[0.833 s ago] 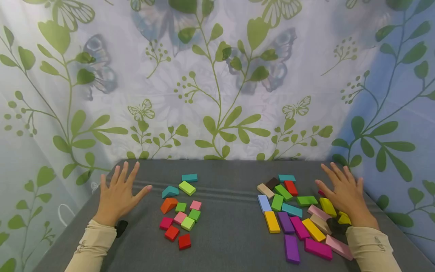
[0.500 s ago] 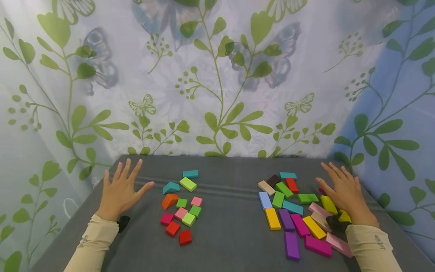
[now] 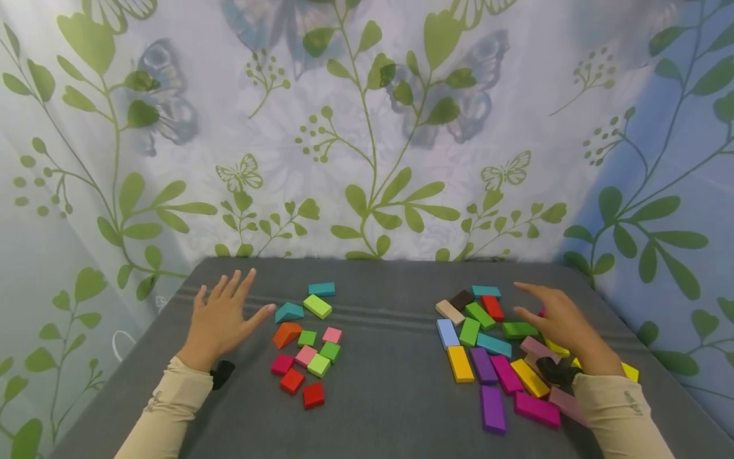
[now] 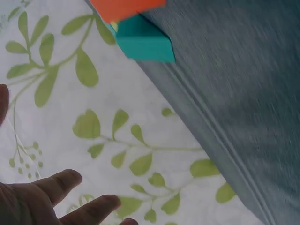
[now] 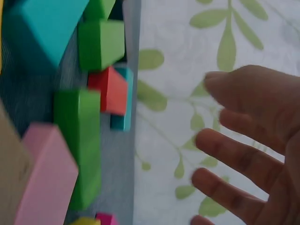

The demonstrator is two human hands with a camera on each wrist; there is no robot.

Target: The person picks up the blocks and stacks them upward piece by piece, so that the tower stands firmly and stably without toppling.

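Note:
My left hand (image 3: pixel 220 325) hovers at the left with fingers spread and nothing in it. Its thumb tip comes close to a teal triangular block (image 3: pixel 289 312), which also shows at the top of the left wrist view beside an orange block (image 4: pixel 126 7). Over the right-hand group of blocks, my right hand (image 3: pixel 570 325) is held with thumb and fingers apart, holding nothing. Below and beside it lie a green block (image 3: pixel 519 330), a pink block (image 3: pixel 538 347) and yellow pieces partly hidden by the hand. In the right wrist view a red block (image 5: pixel 108 90) sits left of the fingers.
Left of centre, small blocks lie loosely grouped, among them a red cube (image 3: pixel 313 395) and a lime block (image 3: pixel 318 306). The right group includes a purple block (image 3: pixel 492 409) and a magenta block (image 3: pixel 536 409). A patterned curtain (image 3: pixel 321 146) hangs behind the grey table (image 3: pixel 390 382).
My left hand has moved right, toward the small blocks. The right hand has turned and shifted inward to the left, uncovering a yellow piece beside its wrist. The blocks stay put.

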